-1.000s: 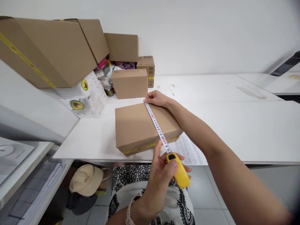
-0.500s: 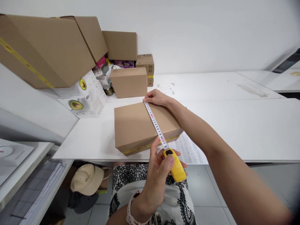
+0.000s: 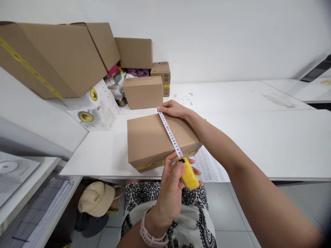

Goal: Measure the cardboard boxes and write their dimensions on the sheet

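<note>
A brown cardboard box [image 3: 147, 137] with yellow tape along its near side sits at the front edge of the white table. Across its top runs the white blade of a yellow tape measure [image 3: 190, 175]. My left hand [image 3: 172, 179] is wrapped round the yellow case, just in front of the box's near edge, thumb on top. At the far edge of the box, my right hand [image 3: 172, 107] pinches the blade's end between thumb and fingers. A printed sheet [image 3: 209, 167] lies partly beneath the box.
Several cardboard boxes [image 3: 143, 93] and white cartons with avocado pictures [image 3: 100, 110] are stacked at the back left of the white table [image 3: 258, 137]. Below, at left, are a beige cap [image 3: 97, 198] and a shelf [image 3: 49, 172] with papers.
My left hand has brought the tape measure's case up closer to the box's near edge, so less blade shows. My right hand keeps its place at the far edge.
</note>
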The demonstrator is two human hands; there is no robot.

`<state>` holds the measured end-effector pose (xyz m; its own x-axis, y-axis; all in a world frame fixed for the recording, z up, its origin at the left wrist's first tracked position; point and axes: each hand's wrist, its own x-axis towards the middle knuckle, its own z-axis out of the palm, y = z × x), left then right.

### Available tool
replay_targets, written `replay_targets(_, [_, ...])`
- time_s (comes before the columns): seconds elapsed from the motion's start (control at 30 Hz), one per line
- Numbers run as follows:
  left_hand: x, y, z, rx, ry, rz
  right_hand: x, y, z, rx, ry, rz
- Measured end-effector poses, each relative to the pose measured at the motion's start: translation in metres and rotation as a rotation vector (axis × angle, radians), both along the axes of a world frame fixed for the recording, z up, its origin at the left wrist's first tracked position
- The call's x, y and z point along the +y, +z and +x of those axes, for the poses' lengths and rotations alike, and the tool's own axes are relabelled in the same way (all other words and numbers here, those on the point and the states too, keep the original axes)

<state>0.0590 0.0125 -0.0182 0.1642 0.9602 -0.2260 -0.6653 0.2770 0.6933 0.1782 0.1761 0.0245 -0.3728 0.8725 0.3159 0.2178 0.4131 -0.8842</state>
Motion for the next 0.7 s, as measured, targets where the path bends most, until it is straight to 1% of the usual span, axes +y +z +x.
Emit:
replay_targets(0.07, [0.001,0.002,-0.002,0.006,0.02,0.0,0.009,0.0,-0.004,0.004,-0.003,0.007])
replay_targets(0.13, [-0.002,0.004,-0.009,0.026,0.041,0.015,0.024,0.002,-0.01,0.012,-0.019,0.004])
replay_targets(0.23, [-0.015,0.009,-0.034,0.077,0.102,0.085,0.049,0.011,-0.014,0.009,-0.053,-0.002])
replay_targets(0.3, [-0.025,0.01,-0.059,0.141,0.233,0.162,0.057,0.017,-0.006,0.026,-0.093,0.023])
replay_targets(0.37, [-0.031,0.008,-0.088,0.243,0.456,0.234,0.051,0.018,0.012,0.084,-0.176,0.059])
replay_targets(0.4, [-0.032,0.005,-0.102,0.298,0.578,0.252,0.044,0.014,0.024,0.124,-0.237,0.068])
replay_targets(0.43, [-0.032,0.0,-0.116,0.349,0.691,0.258,0.034,0.007,0.037,0.159,-0.305,0.065])
replay_targets(0.47, [-0.029,-0.006,-0.127,0.392,0.782,0.248,0.022,-0.005,0.05,0.182,-0.377,0.045])
replay_targets(0.5, [-0.026,-0.013,-0.137,0.425,0.845,0.225,0.009,-0.02,0.062,0.191,-0.442,0.011])
replay_targets(0.53, [-0.023,-0.021,-0.145,0.448,0.869,0.192,-0.004,-0.038,0.073,0.183,-0.49,-0.046])
replay_targets(0.57, [-0.019,-0.029,-0.15,0.46,0.862,0.154,-0.018,-0.057,0.081,0.161,-0.524,-0.115])
replay_targets(0.6, [-0.015,-0.037,-0.153,0.458,0.827,0.119,-0.03,-0.075,0.086,0.134,-0.533,-0.185])
replay_targets(0.63, [-0.011,-0.044,-0.154,0.445,0.773,0.09,-0.041,-0.091,0.089,0.098,-0.513,-0.248])
replay_targets(0.67, [-0.008,-0.05,-0.153,0.424,0.717,0.069,-0.052,-0.103,0.09,0.071,-0.475,-0.304])
replay_targets(0.7, [-0.004,-0.053,-0.152,0.401,0.664,0.056,-0.061,-0.111,0.088,0.055,-0.417,-0.342])
